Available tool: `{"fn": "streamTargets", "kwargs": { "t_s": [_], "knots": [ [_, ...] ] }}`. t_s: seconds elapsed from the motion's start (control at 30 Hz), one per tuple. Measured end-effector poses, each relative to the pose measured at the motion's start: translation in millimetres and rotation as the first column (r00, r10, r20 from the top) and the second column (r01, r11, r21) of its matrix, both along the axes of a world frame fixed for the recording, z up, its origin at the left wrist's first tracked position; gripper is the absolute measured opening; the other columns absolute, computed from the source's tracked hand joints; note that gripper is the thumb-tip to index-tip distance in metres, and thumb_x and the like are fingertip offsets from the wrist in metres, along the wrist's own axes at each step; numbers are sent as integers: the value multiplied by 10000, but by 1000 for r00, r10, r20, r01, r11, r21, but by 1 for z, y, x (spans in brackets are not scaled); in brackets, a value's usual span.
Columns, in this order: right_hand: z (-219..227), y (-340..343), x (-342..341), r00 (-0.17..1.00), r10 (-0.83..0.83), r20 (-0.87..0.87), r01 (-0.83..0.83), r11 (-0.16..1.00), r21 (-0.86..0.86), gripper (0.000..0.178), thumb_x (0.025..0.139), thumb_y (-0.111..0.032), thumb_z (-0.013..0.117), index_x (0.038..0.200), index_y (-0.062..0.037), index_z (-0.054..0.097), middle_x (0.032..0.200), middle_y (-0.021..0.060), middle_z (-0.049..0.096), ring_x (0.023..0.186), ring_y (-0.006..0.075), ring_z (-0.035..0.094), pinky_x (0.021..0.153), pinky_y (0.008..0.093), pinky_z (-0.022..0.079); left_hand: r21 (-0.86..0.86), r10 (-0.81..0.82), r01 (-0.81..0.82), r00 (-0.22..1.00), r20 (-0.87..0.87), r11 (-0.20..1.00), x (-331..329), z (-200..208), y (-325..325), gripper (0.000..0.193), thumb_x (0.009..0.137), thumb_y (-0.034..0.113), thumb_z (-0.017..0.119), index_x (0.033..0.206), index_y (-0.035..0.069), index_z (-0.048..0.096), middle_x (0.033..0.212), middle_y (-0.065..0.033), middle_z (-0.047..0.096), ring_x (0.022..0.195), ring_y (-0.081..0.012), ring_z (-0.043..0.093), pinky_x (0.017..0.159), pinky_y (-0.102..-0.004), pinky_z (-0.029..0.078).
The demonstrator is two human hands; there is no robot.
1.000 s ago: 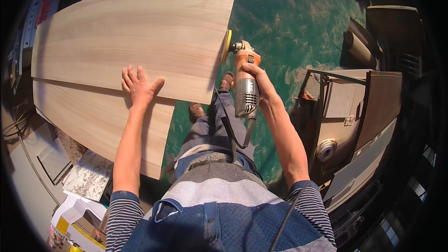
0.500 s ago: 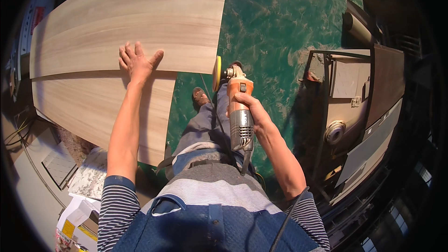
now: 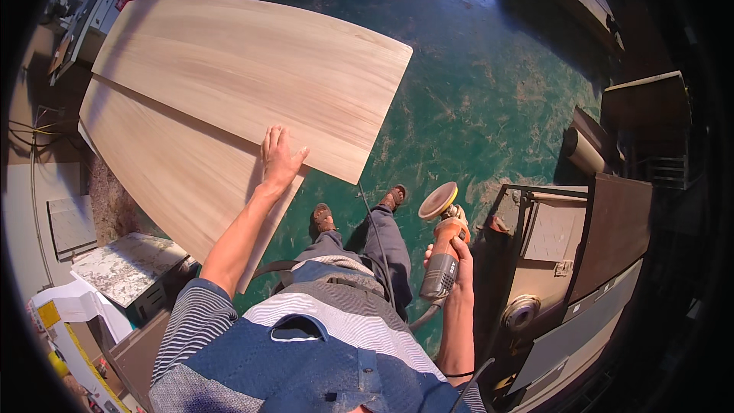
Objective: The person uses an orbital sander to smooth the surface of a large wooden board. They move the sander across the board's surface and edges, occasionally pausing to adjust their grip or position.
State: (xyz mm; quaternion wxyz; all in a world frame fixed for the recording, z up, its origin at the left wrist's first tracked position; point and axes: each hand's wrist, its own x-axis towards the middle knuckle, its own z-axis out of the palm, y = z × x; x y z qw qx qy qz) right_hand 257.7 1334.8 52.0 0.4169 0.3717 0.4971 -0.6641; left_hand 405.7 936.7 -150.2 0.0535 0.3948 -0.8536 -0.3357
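My left hand (image 3: 280,159) rests with spread fingers on the near edge of a pale wooden board (image 3: 260,69). That board overlaps a second wooden board (image 3: 168,153) lying beneath it. My right hand (image 3: 459,260) is wrapped around the body of an orange and black angle grinder (image 3: 441,271). A round yellow-edged sanding disc (image 3: 438,201) is fitted to its head. The disc is tilted up and apart from the boards, to the right of their ends. A dark cord runs from the grinder's lower end.
A dark cabinet frame (image 3: 621,229) with panels stands at right, beside a round metal fitting (image 3: 521,312). At lower left are a speckled white slab (image 3: 131,266) and a white sheet-like object (image 3: 76,302). My feet stand on the dusty green floor (image 3: 459,115).
The grinder has moved away from the board's edge to the right, its disc now tilted upward. My view has turned, showing more floor beyond the boards. My left hand stays on the board.
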Motion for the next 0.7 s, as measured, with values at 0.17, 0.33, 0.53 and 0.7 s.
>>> {"fn": "streamTargets", "kwargs": {
  "t_s": [0.17,0.33,0.53,0.7],
  "knots": [
    [7,56,-91,978,-51,-201,36,997,-74,571,936,-442,622,1233,37,532,978,193,676,786,319,716,671,453,648,984,386,-11,921,-59,178,-12,59,132,477,948,319,747,1233,-12,559,1203,-123,628,1058,-230,675,864,-336,574],
    [-2,84,-206,969,-40,-244,-37,952,-305,594,929,-463,649,1247,21,517,1025,195,674,839,346,700,762,485,635,827,667,11,597,446,-563,-99,27,183,636,906,423,780,1306,62,442,1161,-116,564,1046,-308,659,838,-439,590],
    [46,28,-339,938,166,-303,-266,906,-328,591,951,-475,650,1263,8,515,1086,185,658,885,305,699,729,448,646,868,862,40,146,486,-496,-204,-28,196,719,859,538,781,1308,102,429,1140,-109,553,1042,-307,641,848,-432,584],
    [46,-28,-451,844,356,-401,-466,857,-220,586,959,-486,637,1275,-6,517,1049,169,659,889,293,693,698,451,631,919,920,142,-85,381,-368,-248,-26,172,738,835,627,757,1229,100,424,1070,-54,547,994,-269,647,863,-403,566]
  ]
}}
